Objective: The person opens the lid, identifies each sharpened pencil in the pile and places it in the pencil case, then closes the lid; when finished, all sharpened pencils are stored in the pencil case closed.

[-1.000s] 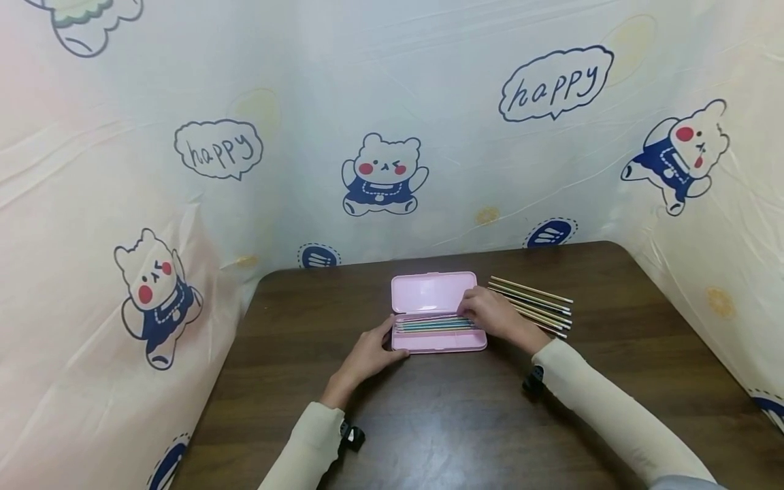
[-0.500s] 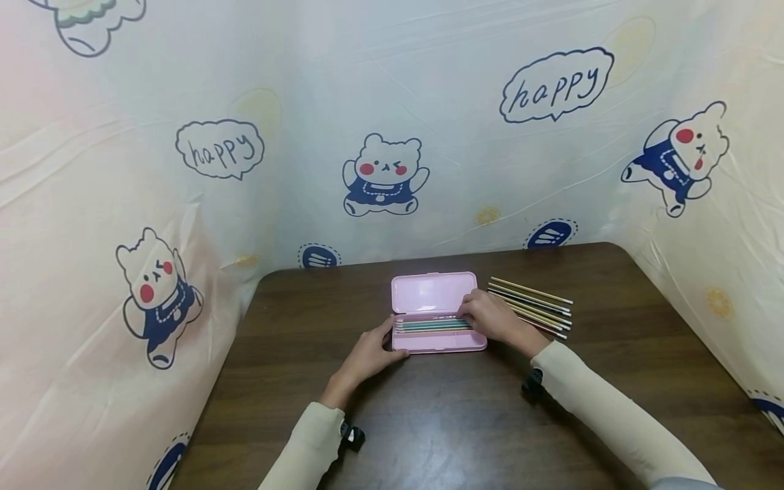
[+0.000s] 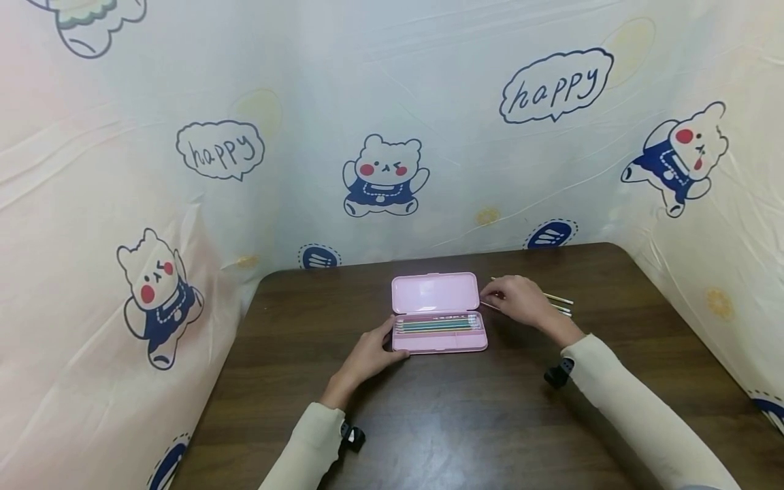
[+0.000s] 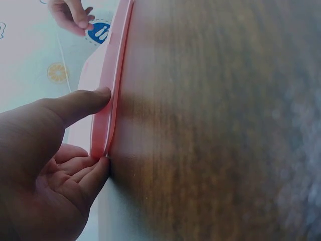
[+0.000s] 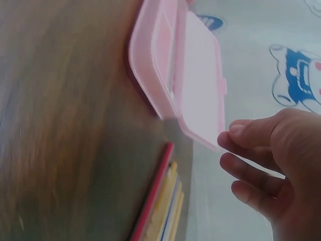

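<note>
A pink pencil case (image 3: 435,292) lies with its lid open on the table, and several pencils (image 3: 435,325) lie side by side in its tray. My left hand (image 3: 367,354) grips the case's left end; in the left wrist view the thumb presses its front wall (image 4: 103,120) and the fingers touch the end corner. My right hand (image 3: 519,301) is just right of the case, over the loose pencils (image 3: 559,298), hiding most of them. In the right wrist view its fingers are loosely bent with nothing between them, and a red pencil (image 5: 153,192) lies beside several yellowish ones below.
The dark wooden table (image 3: 429,422) has rounded far corners. Behind it and at both sides hangs a pale curtain (image 3: 306,190) with printed bears. A small black camera is strapped on each wrist.
My right hand has left the case's tray and moved right, over the loose pencils. The right ends of the pencils in the tray now show. The left hand has stayed put.
</note>
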A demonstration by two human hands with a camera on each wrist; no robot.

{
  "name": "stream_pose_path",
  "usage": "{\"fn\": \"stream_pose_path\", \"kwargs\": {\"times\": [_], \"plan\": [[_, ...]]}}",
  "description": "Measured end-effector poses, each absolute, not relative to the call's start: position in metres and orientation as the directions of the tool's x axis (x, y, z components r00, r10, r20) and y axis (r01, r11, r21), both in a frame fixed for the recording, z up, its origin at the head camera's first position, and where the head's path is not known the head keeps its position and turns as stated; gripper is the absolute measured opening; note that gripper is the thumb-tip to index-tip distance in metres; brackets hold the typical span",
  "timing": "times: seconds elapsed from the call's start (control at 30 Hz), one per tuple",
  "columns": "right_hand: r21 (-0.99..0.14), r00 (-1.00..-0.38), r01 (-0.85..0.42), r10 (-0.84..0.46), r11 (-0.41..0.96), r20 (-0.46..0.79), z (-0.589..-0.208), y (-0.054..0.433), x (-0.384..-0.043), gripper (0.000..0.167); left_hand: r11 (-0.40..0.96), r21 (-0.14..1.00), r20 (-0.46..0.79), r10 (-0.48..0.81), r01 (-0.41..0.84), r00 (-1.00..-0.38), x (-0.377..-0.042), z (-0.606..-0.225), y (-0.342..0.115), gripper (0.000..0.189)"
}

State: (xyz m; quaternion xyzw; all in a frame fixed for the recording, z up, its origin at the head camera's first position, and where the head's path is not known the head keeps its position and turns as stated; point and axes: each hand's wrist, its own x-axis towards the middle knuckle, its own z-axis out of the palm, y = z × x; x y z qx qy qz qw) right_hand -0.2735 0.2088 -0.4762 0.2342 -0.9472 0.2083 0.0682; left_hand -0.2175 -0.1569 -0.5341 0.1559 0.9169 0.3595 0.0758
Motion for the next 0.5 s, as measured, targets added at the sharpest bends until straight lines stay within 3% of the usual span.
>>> {"fn": "stream_pose_path", "kwargs": {"times": [0.5], "plan": [[-0.361, -0.928, -0.371, -0.331, 0.856, 0.17, -0.477, 0.267, -0.256, 0.015, 0.695, 0.685, -0.035, 0.333, 0.219, -0.942, -0.217, -0.533, -0.156, 0.093]]}}
